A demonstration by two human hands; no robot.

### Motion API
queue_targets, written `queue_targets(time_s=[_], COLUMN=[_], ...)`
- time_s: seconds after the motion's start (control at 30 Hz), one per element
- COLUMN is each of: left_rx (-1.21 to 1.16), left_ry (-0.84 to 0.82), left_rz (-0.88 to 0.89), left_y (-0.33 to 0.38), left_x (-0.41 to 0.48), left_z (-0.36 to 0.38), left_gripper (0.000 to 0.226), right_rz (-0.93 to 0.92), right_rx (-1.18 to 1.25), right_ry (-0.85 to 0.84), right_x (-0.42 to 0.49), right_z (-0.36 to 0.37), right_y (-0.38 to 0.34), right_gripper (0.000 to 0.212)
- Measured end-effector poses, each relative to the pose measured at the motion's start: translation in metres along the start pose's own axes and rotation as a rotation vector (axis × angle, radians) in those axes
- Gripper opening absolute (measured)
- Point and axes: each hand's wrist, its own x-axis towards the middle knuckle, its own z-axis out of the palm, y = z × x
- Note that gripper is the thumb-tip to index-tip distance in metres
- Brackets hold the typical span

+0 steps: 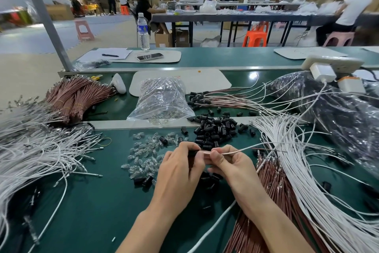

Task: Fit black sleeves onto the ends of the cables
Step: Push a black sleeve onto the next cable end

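Over the green bench my left hand [180, 165] pinches a small black sleeve [192, 153] between thumb and fingers. My right hand [227, 162] pinches a white cable [242, 150] close to its end, and that end meets the sleeve between the two hands. The cable runs off to the right, with a thin brown cable beside it. Just behind my hands lies a heap of loose black sleeves [215, 131]. A few more sleeves [211, 177] lie under my hands.
Clear glass bulbs [143, 156] are scattered left of my hands. White cables [37, 150] fan out at the left, white cables [307, 181] and brown cables [270, 191] at the right. Behind stand a plastic bag [162, 101], sleeved cables [205, 99] and brown bundles [78, 97].
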Motion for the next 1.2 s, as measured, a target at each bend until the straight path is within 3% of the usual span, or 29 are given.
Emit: queue_targets(time_s=[0.17, 0.53, 0.77, 0.93, 1.03, 1.2], left_rx=[0.121, 0.176, 0.065, -0.031, -0.219, -0.579], left_ry=[0.011, -0.067, -0.054, -0.01, 0.089, 0.303], left_rz=[-0.016, -0.038, -0.051, -0.063, -0.154, -0.283], left_y=[0.001, 0.001, 0.003, 0.003, 0.002, 0.003], left_x=[0.003, 0.003, 0.001, -0.001, -0.001, 0.012], left_z=[0.0, 0.002, 0.004, 0.001, -0.007, -0.036], left_gripper=[0.051, 0.06, 0.042, 0.042, 0.028, 0.012], right_rz=[-0.019, -0.012, 0.018, 0.029, -0.002, -0.08], right_rx=[0.008, 0.021, 0.112, 0.16, 0.176, 0.232], right_ry=[0.051, -0.033, -0.088, -0.068, 0.03, 0.175], right_x=[0.0, 0.001, 0.002, 0.001, 0.0, -0.003], right_z=[0.0, -0.002, -0.004, 0.001, -0.001, -0.011], right_y=[0.0, 0.006, 0.008, 0.005, -0.002, -0.019], right_gripper=[0.02, 0.023, 0.019, 0.027, 0.031, 0.02])
